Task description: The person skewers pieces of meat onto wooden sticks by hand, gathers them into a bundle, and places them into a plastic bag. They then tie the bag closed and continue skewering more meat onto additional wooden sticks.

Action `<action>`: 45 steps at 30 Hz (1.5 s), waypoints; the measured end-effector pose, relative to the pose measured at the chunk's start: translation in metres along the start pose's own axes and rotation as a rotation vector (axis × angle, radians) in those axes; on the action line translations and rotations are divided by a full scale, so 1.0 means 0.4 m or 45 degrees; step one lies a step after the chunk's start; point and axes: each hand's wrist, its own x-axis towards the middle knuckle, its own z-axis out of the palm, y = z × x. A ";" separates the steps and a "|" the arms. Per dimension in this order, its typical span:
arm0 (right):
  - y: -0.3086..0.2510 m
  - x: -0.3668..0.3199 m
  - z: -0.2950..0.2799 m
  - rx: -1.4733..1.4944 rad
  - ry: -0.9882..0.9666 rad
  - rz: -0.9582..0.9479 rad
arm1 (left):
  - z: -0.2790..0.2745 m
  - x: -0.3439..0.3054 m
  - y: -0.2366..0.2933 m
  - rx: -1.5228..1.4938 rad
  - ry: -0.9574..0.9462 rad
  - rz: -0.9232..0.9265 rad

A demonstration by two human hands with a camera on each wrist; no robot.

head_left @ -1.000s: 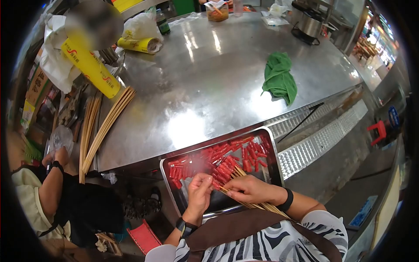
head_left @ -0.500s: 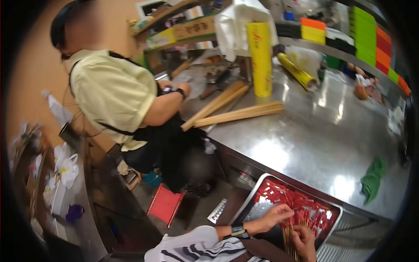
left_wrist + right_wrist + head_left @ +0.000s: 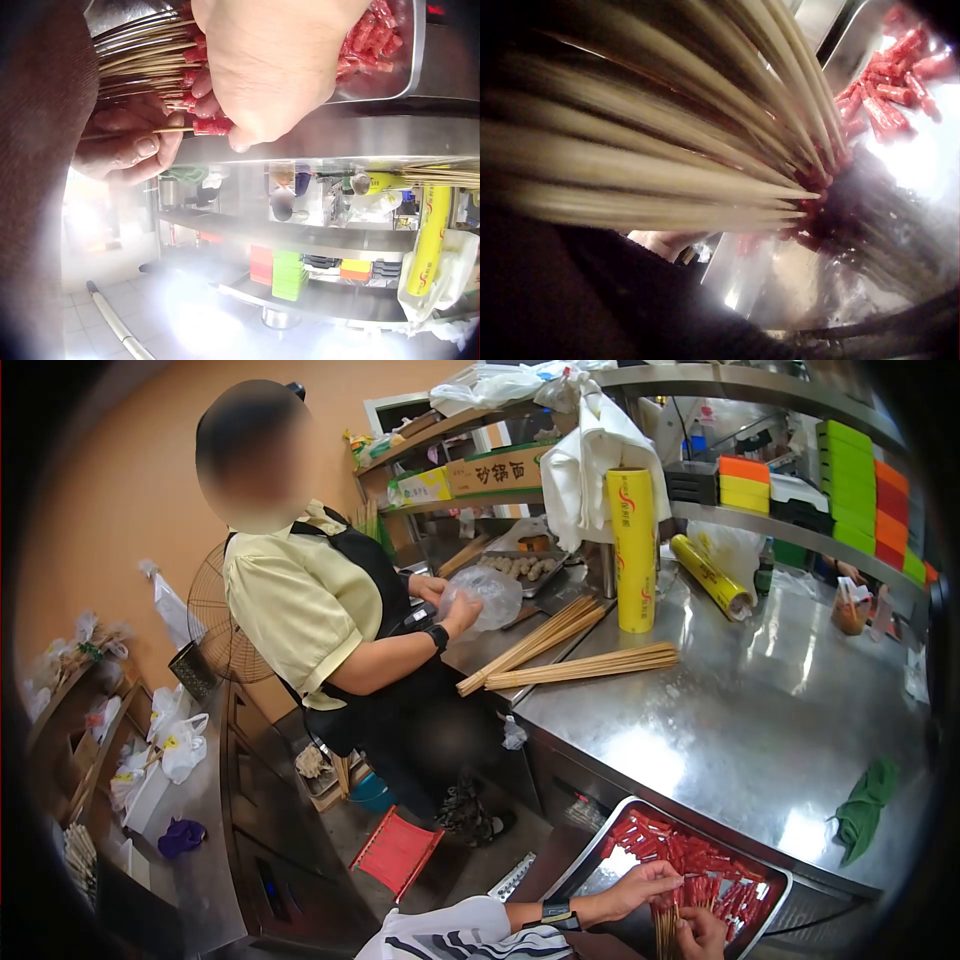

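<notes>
Low in the head view, both hands are over a metal tray (image 3: 783, 900) of red meat pieces (image 3: 640, 835). My left hand (image 3: 630, 892) pinches a red meat piece (image 3: 212, 127) at the tip of a wooden skewer, between thumb and fingers in the left wrist view. My right hand (image 3: 704, 934) grips the bundle of wooden skewers (image 3: 665, 938); its thumb and fingertips hold the skewer just behind that piece. Several skewers in the bundle carry red meat at their tips. In the right wrist view the skewers (image 3: 667, 157) fan across and hide most of the right hand.
A steel table (image 3: 740, 750) adjoins the tray, with a green cloth (image 3: 865, 812), bundles of bare skewers (image 3: 590, 665) and yellow film rolls (image 3: 630, 550). A person (image 3: 300, 590) in an apron stands to the left holding a plastic bag (image 3: 485, 598). A red stool (image 3: 397, 852) is on the floor.
The head view has swung left and up, bringing the other person, shelves and wall into sight. My hands stay together over the tray, the right still gripping the skewers.
</notes>
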 end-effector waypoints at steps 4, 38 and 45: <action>0.000 -0.006 0.003 0.044 0.048 -0.047 | 0.001 0.005 0.001 0.042 0.002 0.017; 0.025 -0.003 0.024 0.431 0.088 0.107 | 0.004 0.021 -0.019 0.042 0.102 0.093; 0.031 -0.007 0.019 0.405 0.092 0.078 | 0.011 0.014 -0.010 0.021 0.072 0.089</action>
